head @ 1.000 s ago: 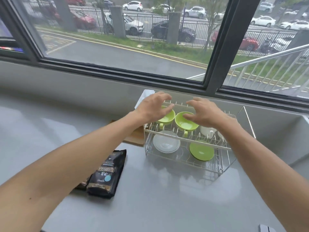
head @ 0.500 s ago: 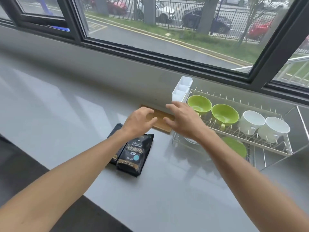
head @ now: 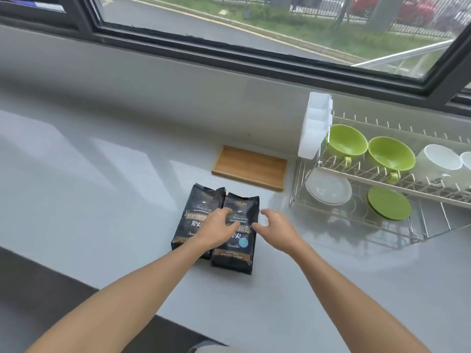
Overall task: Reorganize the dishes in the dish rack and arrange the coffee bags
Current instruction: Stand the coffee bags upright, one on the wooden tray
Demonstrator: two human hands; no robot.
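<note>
Your left hand (head: pixel 216 229) lies over the two black coffee bags, fingers loosely bent and spread across their fronts; whether they actually press the foil, you cannot tell. Your right hand (head: pixel 276 229) hovers just at the 3 o'clock edge of the right coffee bag (head: pixel 235 250), fingers relaxed and parted, holding nothing.

The left coffee bag (head: pixel 193 217) lies flat on the grey counter (head: pixel 102 200); the right bag overlaps its edge. Both tops point toward 12 o'clock.

At 12 o'clock from the bags, near them, sits a shallow wooden tray (head: pixel 251 166).

At 2 o'clock stands the wire dish rack (head: pixel 433 184). A white cutlery holder (head: pixel 316 126) hangs at its left end. Upper tier: two green cups (head: pixel 348 143) side by side, then two white mugs (head: pixel 438 159) at the frame's edge. Lower tier: a white saucer (head: pixel 328 191) and a green saucer (head: pixel 388 203), apart.
</note>
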